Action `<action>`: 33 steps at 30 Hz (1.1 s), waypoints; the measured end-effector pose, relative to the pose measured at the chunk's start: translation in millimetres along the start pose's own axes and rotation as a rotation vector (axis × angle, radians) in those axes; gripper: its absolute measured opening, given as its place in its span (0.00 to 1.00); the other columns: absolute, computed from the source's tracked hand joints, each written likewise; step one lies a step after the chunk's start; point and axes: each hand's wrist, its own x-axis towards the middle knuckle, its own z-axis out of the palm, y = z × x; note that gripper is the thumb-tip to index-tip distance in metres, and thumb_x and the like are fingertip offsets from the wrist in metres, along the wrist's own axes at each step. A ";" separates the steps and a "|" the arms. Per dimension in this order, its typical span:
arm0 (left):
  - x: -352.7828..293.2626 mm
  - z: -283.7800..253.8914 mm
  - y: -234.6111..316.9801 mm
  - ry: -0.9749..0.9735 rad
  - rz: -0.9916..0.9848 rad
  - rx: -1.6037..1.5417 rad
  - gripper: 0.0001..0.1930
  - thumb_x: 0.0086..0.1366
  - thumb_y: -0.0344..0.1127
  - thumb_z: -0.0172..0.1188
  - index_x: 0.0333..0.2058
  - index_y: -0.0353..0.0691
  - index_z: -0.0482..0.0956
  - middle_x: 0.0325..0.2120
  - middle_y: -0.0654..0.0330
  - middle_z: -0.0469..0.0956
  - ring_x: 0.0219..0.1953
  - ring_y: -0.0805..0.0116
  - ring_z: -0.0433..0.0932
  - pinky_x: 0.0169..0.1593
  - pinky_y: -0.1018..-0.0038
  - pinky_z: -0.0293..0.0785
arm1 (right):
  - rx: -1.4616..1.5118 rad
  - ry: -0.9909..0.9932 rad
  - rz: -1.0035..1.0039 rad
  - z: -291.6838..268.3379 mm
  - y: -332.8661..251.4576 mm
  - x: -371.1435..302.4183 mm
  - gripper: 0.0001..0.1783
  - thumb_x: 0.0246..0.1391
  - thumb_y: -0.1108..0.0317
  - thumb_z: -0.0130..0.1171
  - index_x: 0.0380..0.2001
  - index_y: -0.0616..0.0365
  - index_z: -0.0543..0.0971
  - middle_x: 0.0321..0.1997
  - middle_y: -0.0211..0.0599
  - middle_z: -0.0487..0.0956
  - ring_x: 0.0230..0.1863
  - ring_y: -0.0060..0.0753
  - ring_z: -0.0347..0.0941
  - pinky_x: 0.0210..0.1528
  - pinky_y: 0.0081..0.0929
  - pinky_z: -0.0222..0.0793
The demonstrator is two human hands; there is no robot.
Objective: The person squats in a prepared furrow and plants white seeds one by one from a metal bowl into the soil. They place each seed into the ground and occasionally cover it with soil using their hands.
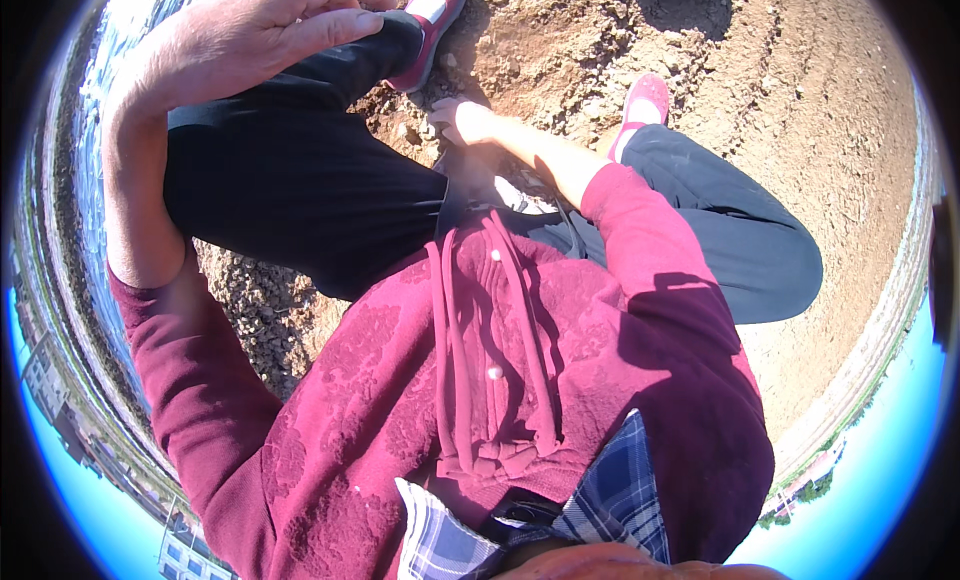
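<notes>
My left hand point(265, 30) is raised at the upper left, above my dark-trousered left knee. Its thumb is stretched out, apart from the bent fingers, and nothing shows between them; the top edge cuts off part of the hand. Lower down, between my legs, my right hand point(460, 121) is closed close to the soil point(550, 55). What its fingers hold, if anything, is hidden. Just beside that hand, a greyish bag-like thing point(470, 175) hangs at my lap, with something white point(522, 196) next to it.
Dry, cloddy soil surrounds my feet, in red shoes point(436, 25). Furrows point(790, 70) run along the right. Shiny whitish sheeting point(92, 160) stretches along the far left. A dark shadow point(685, 2) falls on the ground at the top.
</notes>
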 end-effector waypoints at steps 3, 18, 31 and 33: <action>10.3 6.4 -14.1 0.058 -0.021 0.029 0.20 0.73 0.44 0.47 0.55 0.36 0.73 0.46 0.49 0.78 0.50 0.56 0.76 0.56 0.66 0.68 | 0.335 -0.011 0.296 -24.1 9.3 6.7 0.23 0.47 0.66 0.59 0.50 0.56 0.78 0.51 0.50 0.76 0.54 0.48 0.73 0.56 0.37 0.70; 104.0 -16.2 -68.5 -0.160 0.021 -0.249 0.20 0.71 0.42 0.48 0.53 0.33 0.73 0.43 0.47 0.79 0.45 0.54 0.79 0.49 0.65 0.73 | 0.241 0.399 0.652 -166.9 84.5 -2.0 0.22 0.48 0.63 0.64 0.49 0.55 0.80 0.44 0.44 0.79 0.43 0.31 0.77 0.47 0.28 0.73; 271.1 213.2 -160.5 -0.194 0.079 -0.551 0.16 0.70 0.41 0.52 0.49 0.37 0.75 0.34 0.51 0.81 0.39 0.59 0.81 0.45 0.66 0.75 | -0.354 0.174 0.633 -285.8 199.5 5.7 0.58 0.35 0.55 0.77 0.67 0.52 0.55 0.70 0.45 0.56 0.69 0.48 0.54 0.68 0.42 0.57; 289.2 243.1 -156.3 -0.049 -0.003 -0.585 0.17 0.68 0.37 0.53 0.53 0.38 0.72 0.32 0.53 0.82 0.36 0.56 0.82 0.42 0.63 0.76 | -0.416 0.052 0.674 -292.8 193.5 16.0 0.58 0.34 0.53 0.77 0.67 0.53 0.56 0.68 0.47 0.58 0.67 0.49 0.57 0.66 0.43 0.59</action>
